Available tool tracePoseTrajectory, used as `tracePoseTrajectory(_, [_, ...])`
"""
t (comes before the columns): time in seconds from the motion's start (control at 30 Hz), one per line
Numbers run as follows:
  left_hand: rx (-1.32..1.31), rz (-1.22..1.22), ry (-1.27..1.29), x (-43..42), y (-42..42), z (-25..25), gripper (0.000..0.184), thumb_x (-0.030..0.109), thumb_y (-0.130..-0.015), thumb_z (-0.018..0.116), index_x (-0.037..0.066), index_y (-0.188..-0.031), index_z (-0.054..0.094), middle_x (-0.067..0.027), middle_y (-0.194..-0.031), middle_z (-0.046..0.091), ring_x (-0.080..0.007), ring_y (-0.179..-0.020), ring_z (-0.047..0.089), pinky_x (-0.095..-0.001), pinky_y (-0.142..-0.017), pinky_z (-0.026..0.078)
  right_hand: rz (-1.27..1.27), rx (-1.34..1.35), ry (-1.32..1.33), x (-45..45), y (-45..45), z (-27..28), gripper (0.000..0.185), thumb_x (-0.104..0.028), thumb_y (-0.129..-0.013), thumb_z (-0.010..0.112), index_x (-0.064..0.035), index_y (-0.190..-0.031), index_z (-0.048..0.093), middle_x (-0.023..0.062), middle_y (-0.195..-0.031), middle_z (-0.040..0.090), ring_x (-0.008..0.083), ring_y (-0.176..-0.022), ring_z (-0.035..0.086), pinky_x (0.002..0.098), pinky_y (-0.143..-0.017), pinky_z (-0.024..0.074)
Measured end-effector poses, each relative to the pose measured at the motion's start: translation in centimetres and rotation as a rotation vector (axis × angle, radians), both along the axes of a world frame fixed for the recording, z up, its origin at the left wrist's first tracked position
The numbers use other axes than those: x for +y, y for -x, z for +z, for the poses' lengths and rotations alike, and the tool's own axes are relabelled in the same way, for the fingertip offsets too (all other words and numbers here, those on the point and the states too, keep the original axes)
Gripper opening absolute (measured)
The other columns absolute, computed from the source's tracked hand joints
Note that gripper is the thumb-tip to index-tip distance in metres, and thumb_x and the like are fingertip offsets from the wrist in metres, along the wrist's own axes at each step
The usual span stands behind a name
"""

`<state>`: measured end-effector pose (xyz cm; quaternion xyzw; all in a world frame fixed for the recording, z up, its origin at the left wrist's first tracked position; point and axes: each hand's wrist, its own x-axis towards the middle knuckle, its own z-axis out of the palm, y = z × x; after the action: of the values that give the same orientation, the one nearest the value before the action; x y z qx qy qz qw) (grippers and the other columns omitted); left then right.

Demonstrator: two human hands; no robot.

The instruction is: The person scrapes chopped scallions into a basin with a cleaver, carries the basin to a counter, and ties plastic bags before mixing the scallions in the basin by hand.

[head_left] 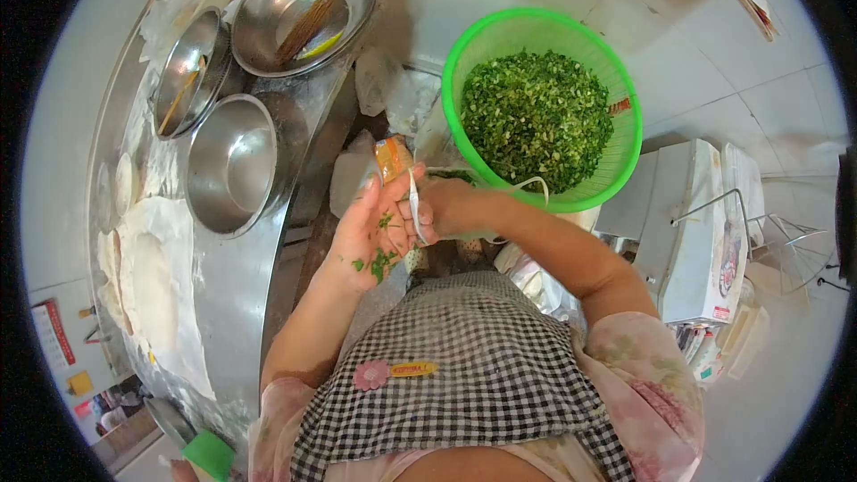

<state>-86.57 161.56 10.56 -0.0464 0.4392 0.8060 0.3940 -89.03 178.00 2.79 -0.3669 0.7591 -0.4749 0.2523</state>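
My left hand [361,236] is held palm up with its fingers stretched out, and bits of chopped greens [382,263] stick to the palm and wrist. Beside it, my right hand [451,207] has its fingers curled around a thin white strip [414,203], whose kind I cannot make out. The strip touches or nearly touches the left fingers. Just beyond both hands stands a green plastic basket [453,116], filled with chopped greens [536,116]. An orange packet [391,159] shows behind my left fingertips.
To the left, a steel counter [241,295] bears a steel pot [234,165], a steel bowl [254,27] with a bundled-stick whisk [326,4], another bowl [170,80] and floured dough [152,290]. A grey-white machine [674,223] stands at the right.
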Motion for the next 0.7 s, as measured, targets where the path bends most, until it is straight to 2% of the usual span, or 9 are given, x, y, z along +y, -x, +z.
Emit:
tracePoseTrajectory(0.1, [-0.021, 0.033, -0.056, -0.8, 0.1, 0.1, 0.066, 0.052, -0.090, 0.033, 0.002, -0.133, 0.030, -0.0094, -0.087, 0.056, -0.0203, -0.078, 0.055, -0.0332, -0.075, 0.043, -0.156, 0.271, -0.066, -1.3, -0.7, -2.2, 0.037, -0.012, -0.065, 0.067, -0.0098, -0.100, 0.053, 0.0148, -0.115, 0.050, 0.0318, -0.103, 0.051, 0.0403, -0.090, 0.0399])
tracePoseTrajectory(0.2, [-0.007, 0.028, -0.081, -1.5, -0.1, -0.3, 0.066, 0.051, -0.090, 0.033, 0.002, -0.133, 0.029, -0.0092, -0.087, 0.055, -0.0201, -0.079, 0.055, -0.0336, -0.075, 0.043, -0.244, 0.613, 0.072, 0.4, -0.7, -0.3, 0.036, -0.020, -0.069, 0.068, -0.0095, -0.101, 0.056, 0.0139, -0.100, 0.056, 0.0297, -0.089, 0.057, 0.0415, -0.080, 0.0430])
tracePoseTrajectory(0.3, [0.010, 0.026, -0.060, -1.9, -0.2, -0.6, 0.066, 0.051, -0.090, 0.033, 0.002, -0.134, 0.028, -0.0090, -0.087, 0.055, -0.0199, -0.079, 0.054, -0.0336, -0.076, 0.043, -0.188, 0.285, -0.004, 5.0, 1.3, 1.1, 0.044, -0.022, -0.068, 0.069, -0.0100, -0.109, 0.054, 0.0141, -0.102, 0.056, 0.0304, -0.090, 0.056, 0.0409, -0.079, 0.0441])
tracePoseTrajectory(0.37, [0.015, 0.030, -0.023, -2.3, -0.6, -0.8, 0.066, 0.051, -0.090, 0.034, 0.002, -0.134, 0.028, -0.0090, -0.086, 0.055, -0.0200, -0.079, 0.054, -0.0337, -0.076, 0.043, -0.278, 0.326, -0.098, 8.5, 4.2, 0.7, 0.044, -0.023, -0.069, 0.069, -0.0080, -0.108, 0.055, 0.0138, -0.102, 0.057, 0.0295, -0.089, 0.057, 0.0403, -0.077, 0.0449])
tracePoseTrajectory(0.43, [0.021, 0.055, 0.005, -2.9, -0.9, -1.3, 0.066, 0.051, -0.090, 0.035, 0.002, -0.134, 0.028, -0.0090, -0.086, 0.055, -0.0201, -0.079, 0.054, -0.0338, -0.076, 0.043, -0.371, 0.413, -0.183, 11.6, 7.8, -1.6, 0.050, -0.025, -0.070, 0.068, -0.0095, -0.114, 0.051, 0.0162, -0.112, 0.053, 0.0320, -0.099, 0.053, 0.0402, -0.084, 0.0432])
tracePoseTrajectory(0.53, [0.016, 0.088, 0.043, -3.3, -1.3, -1.4, 0.068, 0.051, -0.089, 0.036, 0.001, -0.134, 0.027, -0.0090, -0.085, 0.055, -0.0202, -0.078, 0.054, -0.0337, -0.076, 0.043, -0.454, 0.485, -0.555, 13.0, 11.7, -6.0, 0.064, -0.030, -0.069, 0.070, -0.0147, -0.125, 0.043, 0.0188, -0.129, 0.039, 0.0380, -0.116, 0.040, 0.0449, -0.093, 0.0380])
tracePoseTrajectory(0.63, [0.004, 0.127, 0.072, -3.7, -1.6, -1.5, 0.068, 0.051, -0.088, 0.038, 0.001, -0.134, 0.028, -0.0087, -0.085, 0.055, -0.0198, -0.078, 0.054, -0.0339, -0.076, 0.043, -0.371, 0.281, -0.779, 10.8, 12.3, -7.8, 0.078, -0.035, -0.066, 0.072, -0.0205, -0.132, 0.034, 0.0177, -0.140, 0.023, 0.0443, -0.125, 0.022, 0.0549, -0.098, 0.0300])
tracePoseTrajectory(0.67, [-0.001, 0.140, 0.080, -3.8, -1.7, -1.5, 0.068, 0.051, -0.088, 0.039, 0.001, -0.134, 0.028, -0.0086, -0.085, 0.055, -0.0196, -0.078, 0.054, -0.0339, -0.076, 0.043, -0.334, 0.320, -0.844, 9.4, 11.0, -7.4, 0.084, -0.035, -0.061, 0.076, -0.0236, -0.133, 0.033, 0.0155, -0.142, 0.018, 0.0441, -0.126, 0.020, 0.0613, -0.095, 0.0298])
tracePoseTrajectory(0.7, [0.012, 0.140, 0.115, -4.0, -1.7, -1.4, 0.071, 0.053, -0.086, 0.040, 0.001, -0.133, 0.030, -0.0081, -0.085, 0.055, -0.0192, -0.078, 0.054, -0.0339, -0.076, 0.043, -0.324, 0.349, -0.877, 8.7, 10.0, -8.0, 0.082, -0.036, -0.063, 0.074, -0.0235, -0.133, 0.033, 0.0156, -0.142, 0.020, 0.0432, -0.127, 0.020, 0.0624, -0.095, 0.0281])
